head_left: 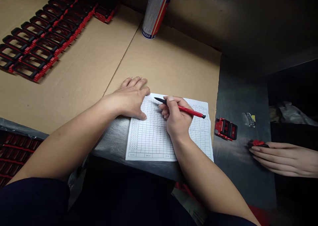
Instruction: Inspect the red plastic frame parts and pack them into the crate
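Note:
A printed form with a grid of rows and columns (149, 136) lies across the cardboard and the metal edge of the table. My left hand (132, 98) rests flat with its fingers spread, its thumb on the paper's left edge. In my right hand (177, 115) is a red and black pen (193, 112), gripped between thumb and fingers. Its black tip points left, near the upper left of the grid; whether it touches the paper I cannot tell.
Rows of red and black plastic parts (44, 40) stand at the upper left. Behind the form is a spray can (156, 14). On the right, a red and black part (226, 129) lies on metal, near another person's hand (285, 158) holding a similar piece (258, 143).

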Motion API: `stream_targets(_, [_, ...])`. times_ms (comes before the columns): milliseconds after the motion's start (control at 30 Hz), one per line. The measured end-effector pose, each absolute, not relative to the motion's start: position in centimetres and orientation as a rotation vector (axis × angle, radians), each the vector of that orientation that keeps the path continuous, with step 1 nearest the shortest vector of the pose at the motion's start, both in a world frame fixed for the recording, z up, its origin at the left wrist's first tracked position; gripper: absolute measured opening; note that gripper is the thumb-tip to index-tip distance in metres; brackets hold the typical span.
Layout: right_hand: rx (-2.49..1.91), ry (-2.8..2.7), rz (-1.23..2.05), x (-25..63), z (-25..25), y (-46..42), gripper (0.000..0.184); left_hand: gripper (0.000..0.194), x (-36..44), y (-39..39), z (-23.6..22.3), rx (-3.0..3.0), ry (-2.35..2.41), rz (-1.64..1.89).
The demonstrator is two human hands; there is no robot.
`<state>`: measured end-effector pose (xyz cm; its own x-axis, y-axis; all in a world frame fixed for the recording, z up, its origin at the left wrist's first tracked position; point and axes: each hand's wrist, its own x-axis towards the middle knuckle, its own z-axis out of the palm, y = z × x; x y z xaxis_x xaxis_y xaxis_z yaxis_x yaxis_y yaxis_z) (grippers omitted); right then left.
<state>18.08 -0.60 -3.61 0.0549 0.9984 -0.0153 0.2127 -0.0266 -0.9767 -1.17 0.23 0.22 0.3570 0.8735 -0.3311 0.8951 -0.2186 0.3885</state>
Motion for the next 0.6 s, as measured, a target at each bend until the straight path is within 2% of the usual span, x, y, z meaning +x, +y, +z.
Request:
stream_targets(133, [-1.394, -1.191, 1.107, 18.2, -4.0, -0.1, 0.029, 0.09, -1.2, 0.2, 0.3, 2.102, 1.533, -0.057])
stream_targets(267, [-1.339, -1.334, 1.018, 18.1, -4.1, -0.4, 0.017, 0.091, -1.2, 0.2, 0.3, 2.108, 1.535, -0.044])
stream_targets(400, [-1.129, -1.756, 0.697, 18.0, -3.2, -2.1, 0.008, 0.089, -1.2, 0.2, 0.2, 2.12, 1.53, -0.039])
stream_targets(500, [-0.878, -1.984, 0.48, 17.9, -2.5, -3.4, 0.012, 0.085, -1.2, 0.2, 0.2, 2.128, 1.524, -0.034])
stream_targets(600, [-1.023, -1.918, 0.605, 17.9, -2.5, -3.3, 0.009, 0.087, -1.2, 0.2, 0.2, 2.12, 1.526, -0.021])
